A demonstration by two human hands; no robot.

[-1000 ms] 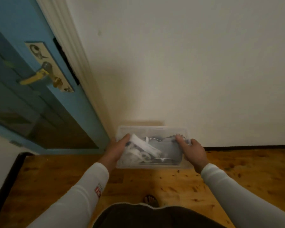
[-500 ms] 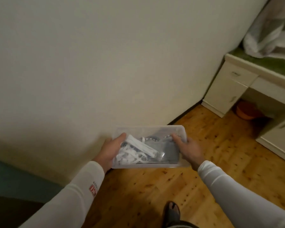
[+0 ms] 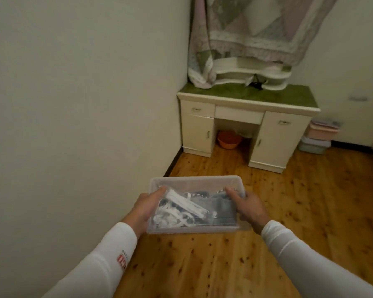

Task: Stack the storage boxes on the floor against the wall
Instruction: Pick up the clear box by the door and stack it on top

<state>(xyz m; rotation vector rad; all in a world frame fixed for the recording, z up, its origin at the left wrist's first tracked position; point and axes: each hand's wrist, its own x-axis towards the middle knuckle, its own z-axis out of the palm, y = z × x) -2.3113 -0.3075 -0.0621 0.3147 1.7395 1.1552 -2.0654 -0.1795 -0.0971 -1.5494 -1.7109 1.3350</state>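
I carry a clear plastic storage box [image 3: 194, 182] at waist height above the wooden floor. It holds white straps and dark grey items. My left hand [image 3: 145, 208] grips its left end, thumb over the rim. My right hand [image 3: 249, 206] grips its right end the same way. A stack of pastel storage boxes [image 3: 318, 136], pink on top and bluish below, stands on the floor against the far wall, right of the desk.
A cream desk [image 3: 246, 130] with a green top stands in the corner, an orange basin [image 3: 228, 140] under it. A patterned cloth [image 3: 256, 29] hangs above. The white wall [image 3: 84, 104] runs along my left. Wooden floor [image 3: 299, 211] stretches ahead and right.
My view has swung right, from the blue door along the wall to the corner with the desk. The box stays held in both hands in the same grip.
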